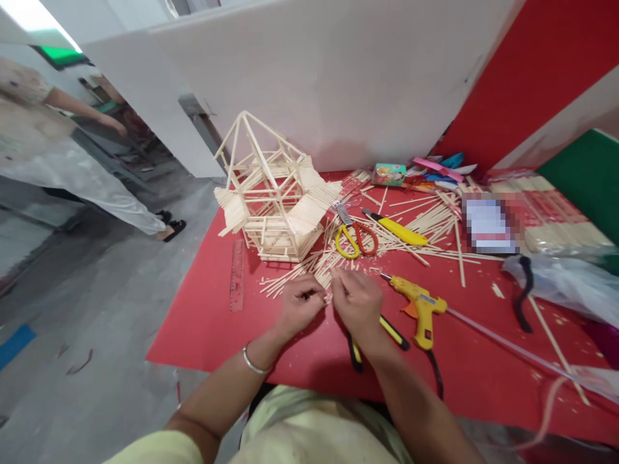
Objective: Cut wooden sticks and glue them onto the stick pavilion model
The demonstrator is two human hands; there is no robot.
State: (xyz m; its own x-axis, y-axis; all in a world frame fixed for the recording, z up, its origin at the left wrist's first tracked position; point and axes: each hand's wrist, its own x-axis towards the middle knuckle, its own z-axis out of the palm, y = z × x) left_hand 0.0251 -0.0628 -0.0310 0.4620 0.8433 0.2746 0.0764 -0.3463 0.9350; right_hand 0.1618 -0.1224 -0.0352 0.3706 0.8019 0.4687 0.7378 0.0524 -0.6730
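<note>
My left hand (pixel 302 301), with a bracelet at the wrist, is closed, thumb pressed to the fingers. Close beside it my right hand (pixel 356 299) is closed in a pinch too. Something small and pale shows between the fingertips, but I cannot make it out. Just beyond the hands lie scattered thin wooden sticks (pixel 285 278). A stick-built model house (pixel 275 212) with a pointed roof frame stands behind them. Under my right wrist, a tool with black-and-yellow handles (pixel 394 332) is partly hidden. To its right lies a yellow glue gun (pixel 420 306).
Scissors (pixel 356 240) and a yellow utility knife (pixel 401 231) lie on the sticks. A clear ruler (pixel 236 276) is at the left of the red table (pixel 193 328). Bagged sticks (pixel 556 212) and a blurred phone-like thing (pixel 489 224) are right. A person (pixel 72 154) stands far left.
</note>
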